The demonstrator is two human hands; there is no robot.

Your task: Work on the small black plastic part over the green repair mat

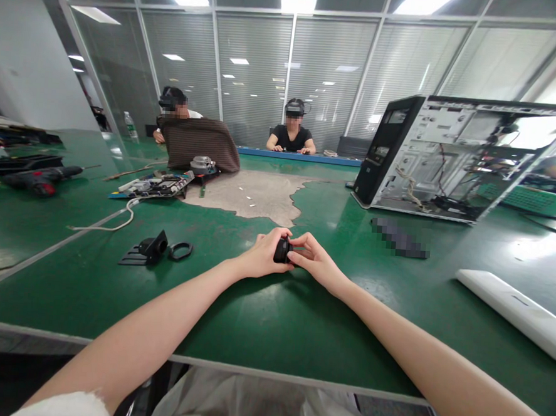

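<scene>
Both my hands meet over the green table, around a small black round part [281,251], perhaps plastic; its exact kind is hard to make out. My left hand [263,254] is closed about its left side. At its right side, the fingertips of my right hand [313,259] pinch the edge. To the left on the tabletop lie a black bracket-like piece [152,248] with a slotted flat base and, beside it, a black ring [180,251].
An open computer case [432,158] stands at the right. Nearer lie a blurred dark object [398,238] and a long white bar [511,310]. Circuit boards [154,185], a cable [121,223] and a power drill [42,179] are at the left. Two people in headsets sit opposite.
</scene>
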